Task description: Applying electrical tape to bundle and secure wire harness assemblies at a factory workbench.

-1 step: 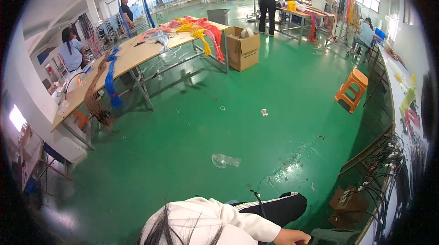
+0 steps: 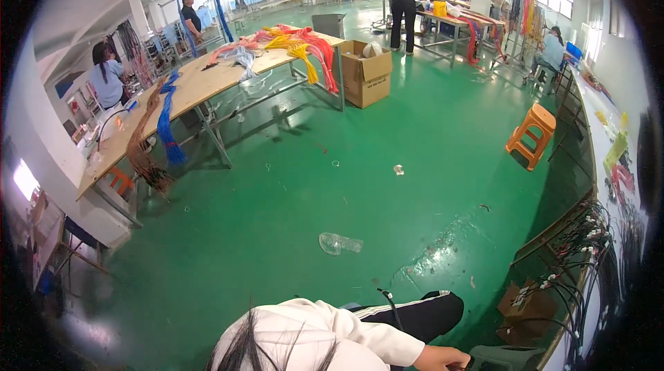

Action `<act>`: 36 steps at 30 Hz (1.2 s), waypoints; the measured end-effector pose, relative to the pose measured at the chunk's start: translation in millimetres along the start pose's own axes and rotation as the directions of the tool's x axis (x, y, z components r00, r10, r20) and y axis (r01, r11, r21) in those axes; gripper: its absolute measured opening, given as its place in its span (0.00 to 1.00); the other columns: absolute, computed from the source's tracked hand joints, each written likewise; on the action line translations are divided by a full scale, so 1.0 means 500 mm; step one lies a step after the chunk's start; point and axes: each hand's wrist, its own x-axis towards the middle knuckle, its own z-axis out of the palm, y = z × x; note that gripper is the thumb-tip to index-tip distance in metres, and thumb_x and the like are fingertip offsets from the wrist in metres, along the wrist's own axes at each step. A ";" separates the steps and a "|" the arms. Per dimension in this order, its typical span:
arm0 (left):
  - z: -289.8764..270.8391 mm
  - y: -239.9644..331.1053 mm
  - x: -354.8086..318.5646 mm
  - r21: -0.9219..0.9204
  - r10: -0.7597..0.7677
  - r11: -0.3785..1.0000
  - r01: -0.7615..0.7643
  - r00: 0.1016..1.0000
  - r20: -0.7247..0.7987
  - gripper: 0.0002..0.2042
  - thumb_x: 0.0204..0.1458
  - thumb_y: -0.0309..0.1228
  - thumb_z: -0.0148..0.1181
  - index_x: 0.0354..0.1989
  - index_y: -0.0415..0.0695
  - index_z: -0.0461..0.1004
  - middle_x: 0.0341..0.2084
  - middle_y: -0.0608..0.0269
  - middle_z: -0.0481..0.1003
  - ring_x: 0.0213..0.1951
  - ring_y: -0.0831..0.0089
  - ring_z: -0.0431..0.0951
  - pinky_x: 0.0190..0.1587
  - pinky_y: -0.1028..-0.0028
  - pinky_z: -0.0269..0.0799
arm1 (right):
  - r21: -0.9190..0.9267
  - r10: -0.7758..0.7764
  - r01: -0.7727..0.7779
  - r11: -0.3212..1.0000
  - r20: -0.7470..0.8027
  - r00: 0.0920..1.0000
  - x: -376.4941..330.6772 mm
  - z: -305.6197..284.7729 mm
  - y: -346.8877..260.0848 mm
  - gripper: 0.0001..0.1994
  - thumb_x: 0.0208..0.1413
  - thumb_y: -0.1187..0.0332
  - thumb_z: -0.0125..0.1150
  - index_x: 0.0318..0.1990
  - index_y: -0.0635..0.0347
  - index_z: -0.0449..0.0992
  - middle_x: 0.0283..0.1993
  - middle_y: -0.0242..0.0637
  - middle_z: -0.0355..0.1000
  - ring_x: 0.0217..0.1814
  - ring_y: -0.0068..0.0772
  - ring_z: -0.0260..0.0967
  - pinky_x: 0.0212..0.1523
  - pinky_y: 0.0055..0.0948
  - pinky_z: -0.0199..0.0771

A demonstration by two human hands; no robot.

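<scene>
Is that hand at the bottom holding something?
Cannot be told: the right hand sits at the picture's lower edge beside a grey plastic stool, its fingers cut off. The left hand is unseen.

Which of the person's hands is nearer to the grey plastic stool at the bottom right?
Right. The right hand rests beside the grey plastic stool, possibly touching its edge. The left hand is out of view, so its place cannot be told.

Bright, even daylight enters from the far windows; the glossy green floor shows pale glare. Fisheye distortion bends edges, the rim falls black, and distant areas look soft.
</scene>
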 end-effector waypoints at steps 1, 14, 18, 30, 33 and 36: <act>0.000 0.001 0.002 -0.001 0.001 1.000 -0.001 1.000 0.004 0.16 0.46 0.36 0.66 0.29 0.40 0.64 0.25 0.61 0.72 0.28 0.75 0.69 0.30 0.71 0.66 | -0.036 -0.011 0.010 0.999 -0.037 0.999 0.000 0.004 -0.009 0.06 0.52 0.73 0.61 0.35 0.67 0.76 0.34 0.35 0.73 0.32 0.25 0.68 0.33 0.24 0.70; 0.011 0.005 0.006 0.083 -0.013 0.997 0.009 0.999 0.044 0.15 0.46 0.36 0.66 0.29 0.40 0.66 0.25 0.61 0.73 0.28 0.73 0.73 0.29 0.71 0.67 | -0.418 -0.376 0.351 0.838 0.024 0.926 -0.026 0.009 -0.095 0.06 0.45 0.80 0.61 0.33 0.66 0.76 0.31 0.44 0.72 0.31 0.38 0.70 0.33 0.28 0.70; 0.020 0.010 0.011 0.116 -0.074 0.991 0.062 0.992 0.101 0.15 0.46 0.36 0.66 0.30 0.40 0.67 0.27 0.60 0.74 0.30 0.71 0.75 0.30 0.70 0.68 | -0.419 -0.314 0.281 0.864 -0.011 0.949 -0.046 0.003 -0.099 0.06 0.43 0.80 0.61 0.32 0.66 0.76 0.31 0.44 0.73 0.29 0.37 0.71 0.33 0.28 0.71; 0.048 0.004 0.013 0.116 -0.102 0.990 0.081 0.977 0.189 0.13 0.47 0.34 0.65 0.31 0.40 0.68 0.28 0.60 0.74 0.30 0.70 0.74 0.31 0.70 0.69 | -0.584 -0.375 0.242 0.775 -0.116 0.920 -0.090 0.029 -0.075 0.05 0.40 0.79 0.60 0.27 0.61 0.74 0.26 0.41 0.70 0.25 0.38 0.68 0.28 0.29 0.69; 0.046 0.002 0.013 0.116 -0.096 0.991 0.073 0.974 0.207 0.13 0.47 0.34 0.65 0.31 0.40 0.68 0.27 0.60 0.74 0.29 0.71 0.74 0.30 0.70 0.68 | -0.610 -0.388 0.239 0.755 -0.122 0.914 -0.092 0.032 -0.077 0.04 0.40 0.78 0.60 0.27 0.60 0.74 0.25 0.40 0.69 0.24 0.38 0.68 0.27 0.29 0.68; 0.039 0.001 0.014 0.140 -0.086 0.989 0.053 0.968 0.237 0.12 0.47 0.34 0.65 0.31 0.40 0.68 0.25 0.60 0.74 0.27 0.72 0.74 0.28 0.71 0.68 | -0.605 -0.382 0.249 0.756 -0.099 0.919 -0.089 0.033 -0.080 0.04 0.40 0.78 0.60 0.26 0.60 0.73 0.25 0.40 0.69 0.24 0.39 0.67 0.27 0.30 0.68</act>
